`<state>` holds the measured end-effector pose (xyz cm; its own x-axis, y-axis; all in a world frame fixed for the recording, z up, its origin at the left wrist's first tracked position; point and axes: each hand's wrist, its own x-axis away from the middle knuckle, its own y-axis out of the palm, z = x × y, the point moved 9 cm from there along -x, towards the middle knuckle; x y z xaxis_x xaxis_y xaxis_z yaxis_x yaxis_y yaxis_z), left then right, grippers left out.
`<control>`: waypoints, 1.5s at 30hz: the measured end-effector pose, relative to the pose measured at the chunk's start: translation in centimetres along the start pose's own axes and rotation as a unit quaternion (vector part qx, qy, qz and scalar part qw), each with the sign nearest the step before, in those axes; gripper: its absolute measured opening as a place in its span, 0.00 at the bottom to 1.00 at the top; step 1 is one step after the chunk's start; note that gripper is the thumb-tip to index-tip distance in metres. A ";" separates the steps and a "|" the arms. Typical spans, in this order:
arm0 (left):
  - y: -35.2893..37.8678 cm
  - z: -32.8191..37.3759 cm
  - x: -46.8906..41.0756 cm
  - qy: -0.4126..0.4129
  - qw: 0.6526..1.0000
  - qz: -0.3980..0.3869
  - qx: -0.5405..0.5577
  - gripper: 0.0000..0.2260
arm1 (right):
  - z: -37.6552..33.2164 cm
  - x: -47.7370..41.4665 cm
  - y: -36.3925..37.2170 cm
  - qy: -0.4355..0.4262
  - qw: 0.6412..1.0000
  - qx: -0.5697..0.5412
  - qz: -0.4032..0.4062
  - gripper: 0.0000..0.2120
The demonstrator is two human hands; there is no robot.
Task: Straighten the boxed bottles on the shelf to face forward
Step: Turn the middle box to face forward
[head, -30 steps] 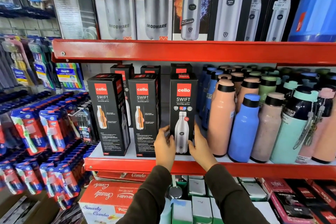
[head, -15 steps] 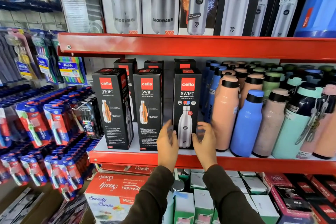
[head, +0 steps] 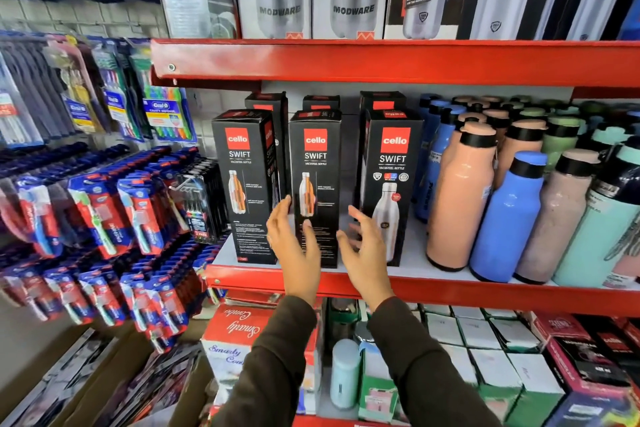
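Three black "cello SWIFT" bottle boxes stand in a front row on the red shelf [head: 450,291]. The left box [head: 242,184] is turned a little, showing its right side. The middle box [head: 316,170] and the right box [head: 393,180] face forward. More black boxes stand behind them. My left hand [head: 294,246] is open in front of the middle box's lower left. My right hand [head: 365,250] is open between the middle and right boxes. Neither hand grips a box.
Loose bottles, peach [head: 460,198], blue [head: 505,218] and mint, fill the shelf's right side. Toothbrush packs [head: 100,211] hang at the left. Tall boxed steel bottles stand on the shelf above [head: 346,62]. Small boxes and a "Smarty Combo" carton [head: 235,333] sit below.
Both hands have let go of the right box and shifted left to frame the middle box. The camera moved closer to the shelf.
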<state>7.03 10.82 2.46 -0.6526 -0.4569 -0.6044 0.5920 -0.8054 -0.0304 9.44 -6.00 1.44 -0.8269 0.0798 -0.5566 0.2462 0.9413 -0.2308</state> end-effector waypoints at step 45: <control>0.0 -5.7 -3.7 -0.086 0.986 -0.134 0.053 0.17 | -0.3 -0.8 4.9 0.046 0.990 0.106 -0.083 0.39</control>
<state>12.14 14.71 0.16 -0.8549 -0.2731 -0.4411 0.3414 -0.9363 -0.0820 11.19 -1.34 1.01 -0.9053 -0.0316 -0.4235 0.1954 0.8544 -0.4816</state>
